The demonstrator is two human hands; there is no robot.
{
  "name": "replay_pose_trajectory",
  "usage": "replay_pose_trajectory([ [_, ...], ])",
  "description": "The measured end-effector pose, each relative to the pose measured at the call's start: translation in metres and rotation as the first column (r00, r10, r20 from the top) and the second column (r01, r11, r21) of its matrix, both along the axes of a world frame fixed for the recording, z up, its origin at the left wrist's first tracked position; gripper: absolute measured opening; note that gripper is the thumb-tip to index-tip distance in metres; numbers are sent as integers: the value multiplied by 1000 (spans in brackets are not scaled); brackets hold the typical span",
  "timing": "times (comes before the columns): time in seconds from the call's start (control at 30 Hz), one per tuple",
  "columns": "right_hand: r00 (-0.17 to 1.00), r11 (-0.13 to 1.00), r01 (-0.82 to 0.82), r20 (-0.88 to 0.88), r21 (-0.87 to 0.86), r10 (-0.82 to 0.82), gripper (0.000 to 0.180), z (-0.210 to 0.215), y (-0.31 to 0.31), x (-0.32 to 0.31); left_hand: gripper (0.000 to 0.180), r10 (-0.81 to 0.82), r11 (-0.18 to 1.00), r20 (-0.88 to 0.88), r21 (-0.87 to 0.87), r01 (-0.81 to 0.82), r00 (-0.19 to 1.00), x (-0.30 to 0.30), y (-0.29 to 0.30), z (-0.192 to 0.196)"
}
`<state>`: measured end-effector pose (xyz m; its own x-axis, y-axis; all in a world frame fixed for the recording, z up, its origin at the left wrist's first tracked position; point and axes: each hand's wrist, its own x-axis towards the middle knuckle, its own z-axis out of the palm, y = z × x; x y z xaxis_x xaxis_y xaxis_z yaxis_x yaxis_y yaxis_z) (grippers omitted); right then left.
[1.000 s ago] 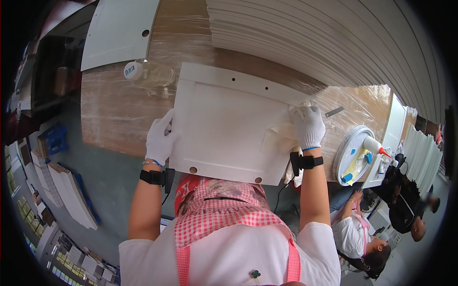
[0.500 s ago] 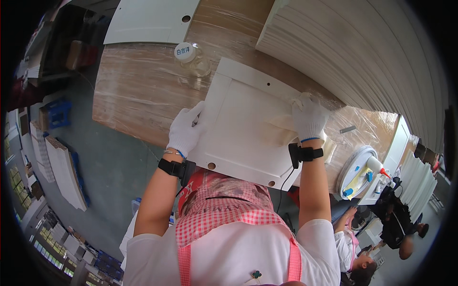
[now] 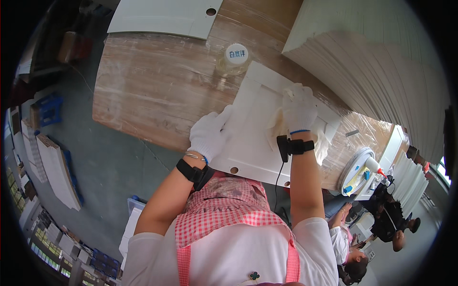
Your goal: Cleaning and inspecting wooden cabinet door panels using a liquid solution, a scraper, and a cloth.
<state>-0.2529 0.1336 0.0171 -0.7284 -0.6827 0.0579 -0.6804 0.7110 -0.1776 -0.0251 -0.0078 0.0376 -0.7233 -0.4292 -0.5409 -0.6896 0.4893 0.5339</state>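
Observation:
A white panel [image 3: 253, 148] with a raised frame and small holes lies tilted on the wooden table [image 3: 152, 95], overhanging the near edge. My left hand [image 3: 210, 136], in a white glove, grips the panel's left edge. My right hand [image 3: 299, 109], also gloved, presses a crumpled pale cloth [image 3: 276, 127] onto the panel's upper face. Both wrists carry black bands.
A clear jar with a white lid [image 3: 236, 55] stands just beyond the panel. A tall stack of white boards [image 3: 372, 57] fills the right, and another white panel [image 3: 162, 16] lies at the far edge. A round dish with a glue bottle [image 3: 359, 171] sits at the right. Two people [image 3: 353, 243] are lower right.
My right hand has slid with the cloth from the panel's right corner toward its upper middle. The panel and table sit more to the right and tilted in the picture.

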Motion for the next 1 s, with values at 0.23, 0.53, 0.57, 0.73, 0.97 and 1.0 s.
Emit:
replay_pose_trajectory([
  [0.23,985,988,-70,-147,141,91,16,-16,69,-24,67,-19,997,39,79,16,999,2,-13,6],
  [0.53,995,993,97,-24,71,-95,16,-3,-1,-1,60,-71,995,32,77,69,997,3,-14,3],
  [0.57,995,992,98,-24,74,-97,16,-3,16,-11,60,-73,994,33,80,70,997,4,-13,4],
  [0.73,994,994,111,-22,7,-111,17,11,-16,9,65,-92,996,0,-16,92,996,4,-3,-7],
  [0.97,997,998,56,60,-4,-55,13,-2,31,-27,61,-106,994,-9,-38,105,994,6,0,-6],
  [1.0,999,999,33,20,15,-34,13,-2,24,-25,61,-108,993,-29,-39,107,994,6,3,-7],
])
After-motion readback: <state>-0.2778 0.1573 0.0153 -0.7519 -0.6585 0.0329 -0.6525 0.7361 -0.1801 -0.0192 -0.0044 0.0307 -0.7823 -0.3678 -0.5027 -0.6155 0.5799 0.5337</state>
